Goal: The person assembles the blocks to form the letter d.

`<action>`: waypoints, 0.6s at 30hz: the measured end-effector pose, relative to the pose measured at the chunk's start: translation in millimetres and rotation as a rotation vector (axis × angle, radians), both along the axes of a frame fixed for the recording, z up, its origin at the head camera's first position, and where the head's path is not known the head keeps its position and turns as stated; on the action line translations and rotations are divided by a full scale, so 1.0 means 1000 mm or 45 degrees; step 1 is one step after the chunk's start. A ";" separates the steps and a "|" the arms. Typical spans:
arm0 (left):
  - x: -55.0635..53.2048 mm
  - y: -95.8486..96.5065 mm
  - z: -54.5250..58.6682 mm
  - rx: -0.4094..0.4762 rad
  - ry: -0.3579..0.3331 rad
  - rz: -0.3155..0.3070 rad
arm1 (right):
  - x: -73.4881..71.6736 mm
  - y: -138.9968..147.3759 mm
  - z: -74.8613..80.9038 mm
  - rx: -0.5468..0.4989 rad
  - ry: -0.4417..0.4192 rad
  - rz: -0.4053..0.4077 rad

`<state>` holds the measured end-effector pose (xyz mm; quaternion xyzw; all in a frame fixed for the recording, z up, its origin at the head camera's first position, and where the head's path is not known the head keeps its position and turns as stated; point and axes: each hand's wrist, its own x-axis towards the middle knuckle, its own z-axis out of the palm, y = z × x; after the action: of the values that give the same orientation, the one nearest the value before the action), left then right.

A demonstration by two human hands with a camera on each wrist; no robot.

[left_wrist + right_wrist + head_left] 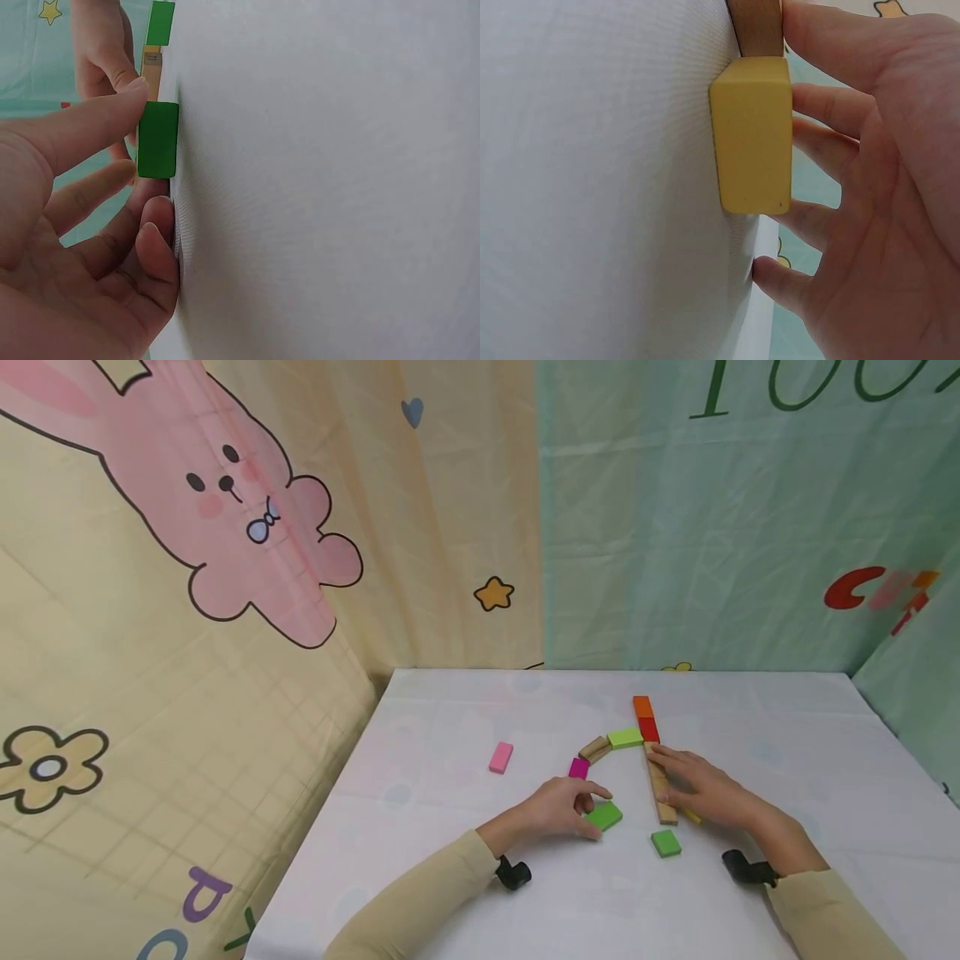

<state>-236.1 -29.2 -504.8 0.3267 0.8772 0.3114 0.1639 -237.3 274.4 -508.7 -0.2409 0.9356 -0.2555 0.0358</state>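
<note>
My left hand (553, 810) pinches a green block (604, 815) between thumb and index finger, low over the white cloth. In the left wrist view the thumb touches one corner of that green block (158, 140), while the other fingers are curled beneath. My right hand (708, 787) lies along a natural wooden strip (666, 812), its fingertips and thumb touching it, fingers fairly straight. Beside that strip, partly under the right hand, is a yellow block (751, 142). An orange block (642, 707) and a red block (648, 729) continue the strip's line away from me.
From the strip, a lime block (626, 738), a wooden block (596, 749) and a magenta block (578, 767) curve leftward. A pink block (501, 757) lies alone at left. Another green block (666, 843) sits nearer me. Printed curtains (465, 510) hang behind the table (795, 727).
</note>
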 end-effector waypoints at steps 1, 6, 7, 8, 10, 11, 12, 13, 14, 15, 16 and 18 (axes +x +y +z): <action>0.000 0.000 0.000 -0.017 0.003 -0.004 | 0.000 0.000 0.000 0.001 0.001 -0.001; 0.002 0.002 0.002 -0.076 -0.001 -0.036 | 0.000 0.000 0.000 0.002 0.006 -0.015; 0.002 0.003 0.003 -0.081 -0.003 -0.038 | 0.000 0.000 0.000 0.001 0.005 -0.014; 0.002 0.003 0.003 -0.083 -0.003 -0.040 | 0.000 0.000 0.000 -0.001 0.002 -0.014; 0.003 0.003 0.003 -0.081 0.001 -0.037 | 0.000 0.000 0.000 -0.004 -0.002 -0.012; 0.003 0.003 0.002 -0.079 0.006 -0.036 | 0.000 0.000 0.000 -0.002 -0.002 -0.007; 0.003 0.003 0.002 -0.075 0.009 -0.031 | 0.000 0.000 -0.001 -0.003 -0.001 -0.003; 0.004 0.003 0.002 -0.068 0.014 -0.027 | 0.000 0.000 -0.001 -0.001 0.002 -0.001; 0.004 0.003 0.002 -0.062 0.020 -0.022 | -0.001 0.000 -0.001 0.000 0.007 0.001; 0.004 0.003 0.002 -0.054 0.021 -0.016 | -0.001 0.000 -0.002 0.004 0.007 0.000; 0.005 0.003 0.001 -0.046 0.020 -0.009 | -0.001 0.000 -0.002 0.008 0.006 -0.003; 0.005 0.003 0.002 -0.032 0.018 0.003 | -0.001 0.000 -0.003 0.011 0.007 -0.004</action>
<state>-230.9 -26.3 -503.2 0.3259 0.8825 0.2983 0.1612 -238.2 274.6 -511.2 -0.2399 0.9372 -0.2509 0.0336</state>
